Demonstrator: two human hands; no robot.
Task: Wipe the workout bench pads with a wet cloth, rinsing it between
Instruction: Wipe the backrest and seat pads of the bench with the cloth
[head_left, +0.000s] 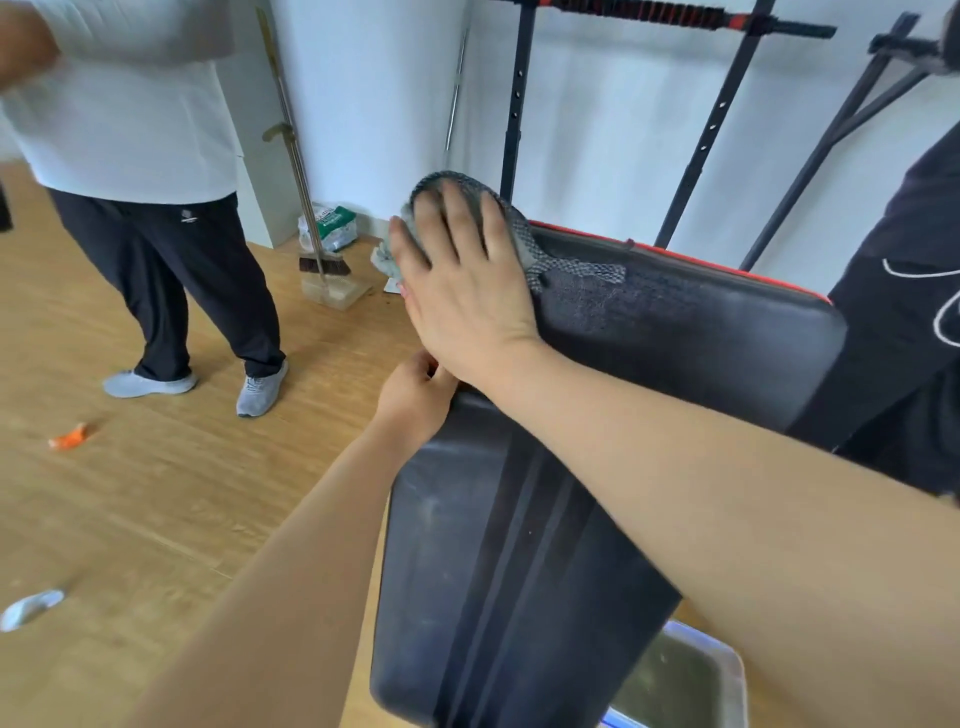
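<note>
Right hand (462, 280) presses cloth (524, 234) on back pad (701, 332); bystander (156, 208) nearby.

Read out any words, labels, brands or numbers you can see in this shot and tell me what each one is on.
Nothing here can be read for certain.
Green and white package on the floor by the wall: printed text, too blurred to read.
Black trousers of the person standing by: small pale logo near the waist, too small to read.
Black garment at the right edge: white curved lines, cut off, not legible.
Bench pad, cloth: no text visible.
</note>
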